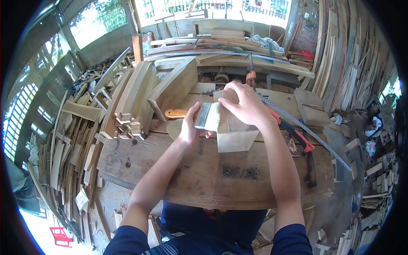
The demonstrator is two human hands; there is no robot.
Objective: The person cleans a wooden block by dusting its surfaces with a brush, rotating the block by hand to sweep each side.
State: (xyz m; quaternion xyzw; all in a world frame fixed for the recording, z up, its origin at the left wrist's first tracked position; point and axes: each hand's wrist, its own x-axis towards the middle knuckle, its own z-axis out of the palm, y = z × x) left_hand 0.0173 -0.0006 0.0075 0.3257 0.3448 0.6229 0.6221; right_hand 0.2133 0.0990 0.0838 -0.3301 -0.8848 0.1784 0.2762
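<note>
My left hand (pixel 191 126) grips a wide flat paintbrush (pixel 205 116) around its metal band. Its orange wooden handle points left, and its pale bristles face right. My right hand (pixel 244 102) is curved beside the bristles, thumb and forefinger apart, with the thumb close to the bristle ends; I cannot tell if it touches them. Under both hands a pale wooden block or box (pixel 236 142) stands on the workbench (pixel 195 178); my right hand and the brush hide part of it. Behind my left hand a round flat piece (pixel 173 128) lies partly covered.
Stacked boards (pixel 137 95) and a long wooden panel (pixel 175 87) stand at the bench's left. On the right lie a red-and-black handled tool (pixel 297 135) and a long metal bar (pixel 314 137). An orange clamp (pixel 251 77) rises behind. Scrap wood (pixel 70 159) crowds the left floor.
</note>
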